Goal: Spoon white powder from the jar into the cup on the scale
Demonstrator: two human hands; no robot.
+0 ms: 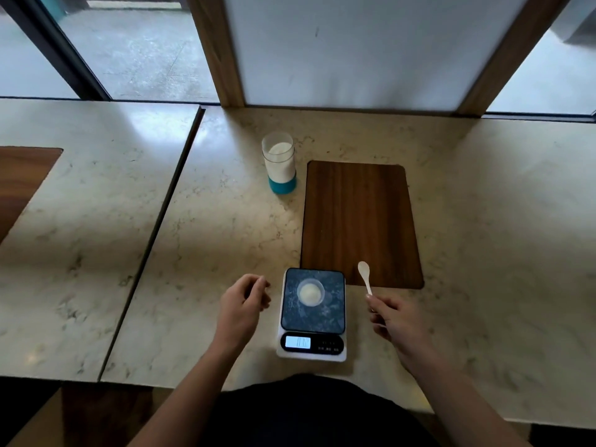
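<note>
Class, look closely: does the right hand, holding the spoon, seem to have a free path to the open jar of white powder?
Probably yes. The jar stands open and uncovered beyond the scale, with only bare countertop and the flat wooden board between it and the right hand holding the spoon.

Teal-based jar (280,162), white spoon (365,276), dark speckled scale (312,312), marbled beige counter (225,221)

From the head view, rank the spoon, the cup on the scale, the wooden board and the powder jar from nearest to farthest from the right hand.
Measured from the right hand:
1. Spoon: held in that hand, bowl pointing up and away.
2. Cup: to the hand's left, on the scale platform.
3. Wooden board: just beyond the hand; its near edge about ties with the cup.
4. Powder jar: far back left, open-topped.
</note>
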